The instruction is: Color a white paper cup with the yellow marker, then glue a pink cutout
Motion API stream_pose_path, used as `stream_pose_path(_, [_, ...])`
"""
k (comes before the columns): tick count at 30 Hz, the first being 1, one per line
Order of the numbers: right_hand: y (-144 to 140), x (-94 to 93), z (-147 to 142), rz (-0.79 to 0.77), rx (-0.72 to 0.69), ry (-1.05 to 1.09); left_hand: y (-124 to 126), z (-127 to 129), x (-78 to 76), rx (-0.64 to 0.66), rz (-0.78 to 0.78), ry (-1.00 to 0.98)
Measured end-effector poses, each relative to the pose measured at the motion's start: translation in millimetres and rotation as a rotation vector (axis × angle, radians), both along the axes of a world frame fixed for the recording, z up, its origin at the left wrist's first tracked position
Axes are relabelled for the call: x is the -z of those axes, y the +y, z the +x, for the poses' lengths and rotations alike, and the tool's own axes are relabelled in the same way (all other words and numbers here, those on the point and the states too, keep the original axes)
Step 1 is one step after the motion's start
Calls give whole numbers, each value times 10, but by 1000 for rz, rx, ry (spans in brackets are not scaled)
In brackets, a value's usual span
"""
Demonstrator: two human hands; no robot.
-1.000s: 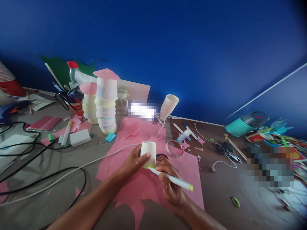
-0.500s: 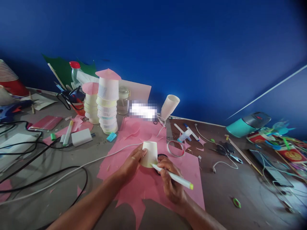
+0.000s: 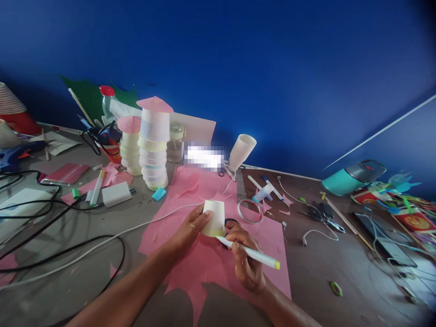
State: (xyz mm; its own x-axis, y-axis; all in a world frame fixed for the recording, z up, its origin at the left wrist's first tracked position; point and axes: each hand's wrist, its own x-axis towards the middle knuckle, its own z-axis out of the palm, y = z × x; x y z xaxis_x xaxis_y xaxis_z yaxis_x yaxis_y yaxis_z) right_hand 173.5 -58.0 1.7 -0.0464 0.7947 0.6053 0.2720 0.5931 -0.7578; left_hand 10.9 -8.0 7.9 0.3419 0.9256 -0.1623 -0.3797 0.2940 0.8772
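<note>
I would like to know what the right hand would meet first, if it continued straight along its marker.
Probably the paper cup in the left hand: the tip of the right hand's marker appears at its lower rim, though contact is unclear.

The small cup (image 3: 215,221) looks like paper, smooth and not very shiny. The pen (image 3: 259,256) is smooth plastic with a little shine. The pink sheet (image 3: 272,236) is dull paper. The jar (image 3: 175,147) is clear and shiny, like glass. The blue-green bottle (image 3: 337,181) looks smooth and glossy. The bench (image 3: 306,281) looks smooth, with a soft shine.
</note>
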Motion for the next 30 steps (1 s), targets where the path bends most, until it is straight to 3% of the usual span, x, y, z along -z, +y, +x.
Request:
stream_pose_path(12, [19,-40,6,37,27,2,-5,-21,-49,58,44,10])
stream_pose_path(30, [21,-39,11,24,30,-14,-6,-10,-89,41,9,3])
